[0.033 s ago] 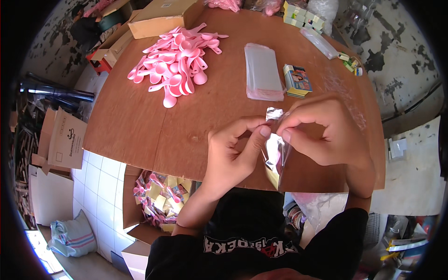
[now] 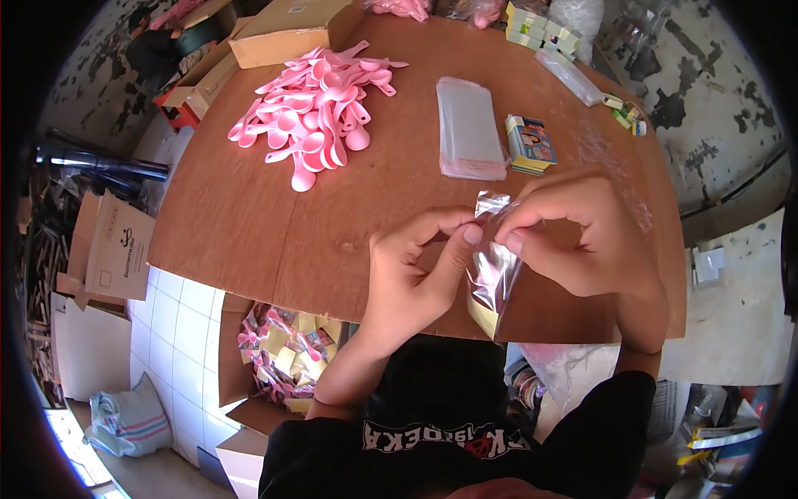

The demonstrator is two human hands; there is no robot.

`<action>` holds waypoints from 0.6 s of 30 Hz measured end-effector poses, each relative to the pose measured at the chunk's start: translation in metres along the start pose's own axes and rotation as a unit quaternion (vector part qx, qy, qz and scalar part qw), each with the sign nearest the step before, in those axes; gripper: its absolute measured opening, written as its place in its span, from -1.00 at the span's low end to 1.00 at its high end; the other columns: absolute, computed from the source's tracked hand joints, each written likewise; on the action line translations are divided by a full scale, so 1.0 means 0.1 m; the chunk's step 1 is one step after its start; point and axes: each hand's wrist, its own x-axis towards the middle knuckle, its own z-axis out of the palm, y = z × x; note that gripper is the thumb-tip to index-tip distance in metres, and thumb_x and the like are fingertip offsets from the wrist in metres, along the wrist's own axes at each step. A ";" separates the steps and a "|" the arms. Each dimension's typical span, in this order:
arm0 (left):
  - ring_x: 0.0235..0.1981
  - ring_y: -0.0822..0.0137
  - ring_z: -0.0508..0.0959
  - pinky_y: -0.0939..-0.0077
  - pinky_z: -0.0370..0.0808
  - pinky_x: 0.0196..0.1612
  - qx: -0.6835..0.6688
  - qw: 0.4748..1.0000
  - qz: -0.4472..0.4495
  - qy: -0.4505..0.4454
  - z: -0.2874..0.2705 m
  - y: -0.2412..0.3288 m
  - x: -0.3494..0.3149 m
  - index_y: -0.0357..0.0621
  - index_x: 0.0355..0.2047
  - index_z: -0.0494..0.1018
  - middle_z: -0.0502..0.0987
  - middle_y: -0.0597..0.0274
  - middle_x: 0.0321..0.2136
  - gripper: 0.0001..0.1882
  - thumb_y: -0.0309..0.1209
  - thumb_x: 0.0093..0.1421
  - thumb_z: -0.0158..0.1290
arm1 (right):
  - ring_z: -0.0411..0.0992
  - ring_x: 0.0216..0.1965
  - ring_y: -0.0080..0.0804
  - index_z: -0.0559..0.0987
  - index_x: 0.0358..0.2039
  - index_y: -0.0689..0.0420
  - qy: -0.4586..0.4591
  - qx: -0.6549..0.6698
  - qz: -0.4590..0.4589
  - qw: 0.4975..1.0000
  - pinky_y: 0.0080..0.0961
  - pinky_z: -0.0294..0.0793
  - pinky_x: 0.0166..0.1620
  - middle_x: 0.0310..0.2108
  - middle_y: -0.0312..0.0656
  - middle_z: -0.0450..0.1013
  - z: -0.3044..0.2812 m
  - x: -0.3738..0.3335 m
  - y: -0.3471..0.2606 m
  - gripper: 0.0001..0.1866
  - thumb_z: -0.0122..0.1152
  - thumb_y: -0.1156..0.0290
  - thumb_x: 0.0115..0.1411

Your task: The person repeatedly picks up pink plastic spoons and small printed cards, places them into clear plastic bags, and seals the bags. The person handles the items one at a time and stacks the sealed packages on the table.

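My left hand pinches the left side of a clear plastic bag near its upper end. On the opposite side, my right hand has thumb and forefinger closed on the same bag. Inside it a pale yellow card shows at the lower end, with a faint pink shape above; glare hides the rest. The bag hangs over the table's near edge. Beyond my hands lie a stack of flat clear bags and a stack of small printed cards. Pink scoop spoons are heaped farther left.
The brown wooden table fills the middle. Below its near edge, an open carton holds packed pink spoons and yellow cards. A cardboard box and small card bundles stand at the far side. Another person is at far left.
The bag's lower part has shifted slightly and its glare has changed. Both hands keep almost the same place and grip.
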 end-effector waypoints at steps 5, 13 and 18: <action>-0.35 0.42 0.60 0.56 0.56 -0.26 -0.130 0.991 -0.004 -0.027 0.03 0.16 0.03 -0.41 -0.15 0.50 0.57 0.16 -0.32 -0.79 -0.58 0.21 0.09 | 0.53 -0.48 -0.35 0.61 -0.49 0.28 0.019 0.076 -0.024 0.997 -0.54 0.45 -0.38 -0.52 -0.09 0.55 -0.02 -0.03 -0.04 -0.94 0.21 0.57 0.00; -0.57 0.49 0.57 0.65 0.41 -0.55 0.084 0.996 0.034 0.009 0.04 0.31 0.01 -0.32 -0.29 0.58 0.55 0.19 -0.53 -0.87 -0.62 0.14 0.09 | 0.51 -0.43 -0.41 0.61 -0.43 0.26 0.135 -0.070 -0.049 0.987 -0.56 0.47 -0.36 -0.42 -0.16 0.50 0.12 -0.06 -0.09 -0.88 0.31 0.63 -0.06; -0.65 0.49 0.45 0.63 0.30 -0.58 0.211 0.975 0.062 0.016 0.11 0.36 -0.02 -0.33 -0.29 0.57 0.50 0.19 -0.59 -0.85 -0.64 0.09 0.10 | 0.49 -0.43 -0.36 0.61 -0.41 0.24 0.139 -0.192 -0.080 0.968 -0.51 0.49 -0.36 -0.37 -0.18 0.47 0.13 -0.08 -0.12 -0.83 0.37 0.59 -0.10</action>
